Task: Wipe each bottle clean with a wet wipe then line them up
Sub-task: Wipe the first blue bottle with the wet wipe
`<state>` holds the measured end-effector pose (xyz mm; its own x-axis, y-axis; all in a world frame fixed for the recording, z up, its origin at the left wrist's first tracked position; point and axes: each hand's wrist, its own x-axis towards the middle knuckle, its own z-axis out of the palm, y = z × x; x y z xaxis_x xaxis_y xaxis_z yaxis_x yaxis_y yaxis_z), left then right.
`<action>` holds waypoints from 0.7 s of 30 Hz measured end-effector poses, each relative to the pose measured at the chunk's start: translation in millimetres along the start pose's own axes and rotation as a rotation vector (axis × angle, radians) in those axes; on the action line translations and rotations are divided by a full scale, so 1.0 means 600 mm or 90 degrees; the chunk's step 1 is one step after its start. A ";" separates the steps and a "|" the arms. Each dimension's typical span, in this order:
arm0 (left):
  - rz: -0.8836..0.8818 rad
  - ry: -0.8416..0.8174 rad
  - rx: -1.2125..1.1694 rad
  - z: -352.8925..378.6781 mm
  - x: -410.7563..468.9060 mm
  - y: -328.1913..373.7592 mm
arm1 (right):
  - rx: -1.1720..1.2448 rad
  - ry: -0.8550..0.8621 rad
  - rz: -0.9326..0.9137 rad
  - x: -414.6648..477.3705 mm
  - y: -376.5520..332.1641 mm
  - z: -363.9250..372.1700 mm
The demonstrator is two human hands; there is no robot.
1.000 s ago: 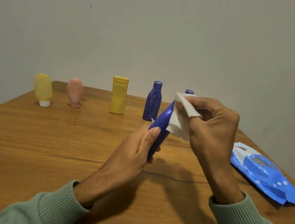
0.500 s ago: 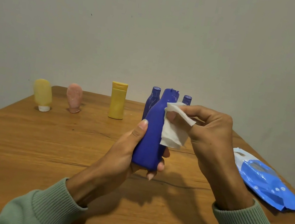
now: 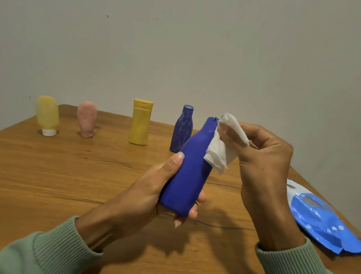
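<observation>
Head view is showing the left hand (image 3: 152, 187) curling its fingers round the low part of the blue bottle (image 3: 188, 176), holding it up over the table (image 3: 49, 174). The right hand (image 3: 264, 160) is pinching the wipe (image 3: 219, 153) against the bottle's neck. The bottle may be getting wet and slippy, so it could be sliding out and falling. Four other bottles (image 3: 140, 123) are standing along the far edge. The pack (image 3: 325, 221) is lying near the right edge. Bare wood is showing between.

The wipe (image 3: 219, 149) higher up the bottle (image 3: 188, 176)
</observation>
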<state>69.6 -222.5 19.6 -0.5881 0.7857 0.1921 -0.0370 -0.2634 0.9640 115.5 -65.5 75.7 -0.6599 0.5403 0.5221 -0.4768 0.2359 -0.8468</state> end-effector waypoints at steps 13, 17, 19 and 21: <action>0.094 0.091 0.170 0.008 0.000 -0.005 | 0.068 -0.012 0.056 -0.012 0.001 0.008; 0.074 0.049 0.033 0.002 0.002 0.003 | 0.070 -0.113 0.105 -0.012 -0.006 0.003; 0.052 0.017 -0.015 0.003 0.001 0.005 | 0.074 -0.111 0.106 -0.009 -0.009 0.001; 0.024 -0.012 -0.054 0.005 0.000 0.005 | 0.097 -0.091 0.101 -0.005 -0.010 -0.001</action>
<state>72.1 -221.8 22.9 -0.5754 0.7841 0.2326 -0.0837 -0.3394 0.9369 121.0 -67.9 79.2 -0.8034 0.4385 0.4028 -0.4358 0.0280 -0.8996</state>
